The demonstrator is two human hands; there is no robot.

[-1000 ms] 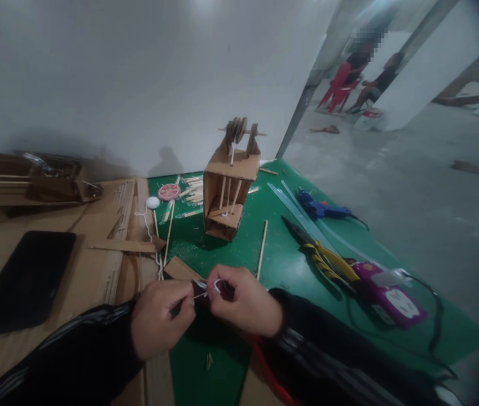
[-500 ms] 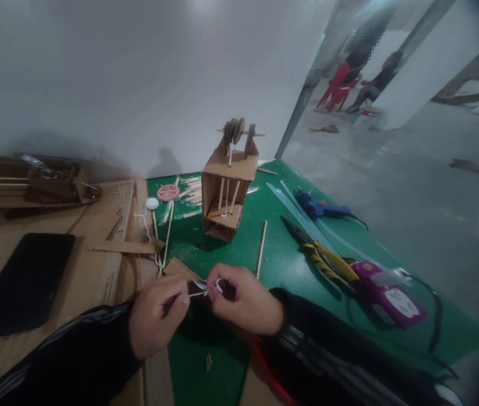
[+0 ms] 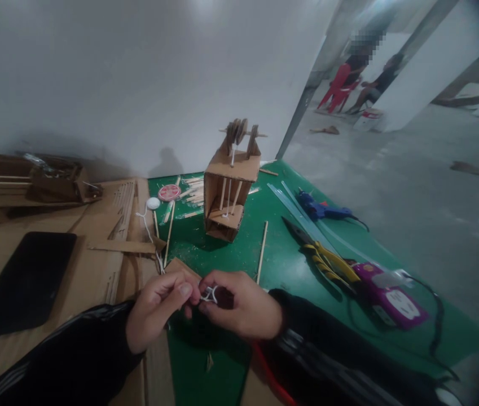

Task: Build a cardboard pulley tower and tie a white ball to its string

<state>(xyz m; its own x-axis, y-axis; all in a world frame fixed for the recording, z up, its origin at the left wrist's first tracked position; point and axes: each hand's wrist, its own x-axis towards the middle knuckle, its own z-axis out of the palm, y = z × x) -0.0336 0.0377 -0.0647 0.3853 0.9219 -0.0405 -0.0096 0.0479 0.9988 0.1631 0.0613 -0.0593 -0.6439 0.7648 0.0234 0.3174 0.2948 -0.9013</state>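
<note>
Far left: open cardboard box (image 3: 55, 186) at the wall, sticks beside it. Nearer, a black slab (image 3: 27, 285) lies flat on a cardboard sheet (image 3: 95, 225). White spool (image 3: 153, 203) at the edge of the green table (image 3: 284, 265); its thread (image 3: 148, 225) runs down to behind the left hand (image 3: 158, 310).

Left hand: thumb and forefinger drawn nearly together, their tips right by the string (image 3: 215, 294); cannot tell whether they pinch it. Red disc (image 3: 169, 193) and a spread of sticks (image 3: 194, 192) behind. String: low over the table, between the two hands, a white loop showing at the right fingertips.

Cardboard model (image 3: 224, 197) upright beyond the hands, discs on a cross-stick at its top, a white cord hanging through.

Right hand (image 3: 241, 304): thumb and forefinger closed on the string, the palm side making a rounded hollow. A single stick (image 3: 262, 252) lies just beyond it.

Further right: clear strips (image 3: 292, 211), blue glue gun (image 3: 321, 207), yellow-and-black pliers (image 3: 328, 259), tips pointing away. Two seated people and a red chair (image 3: 341, 90) in the background. Purple device (image 3: 389, 293) near the pliers' handles, black cable (image 3: 438, 316) beside it.
</note>
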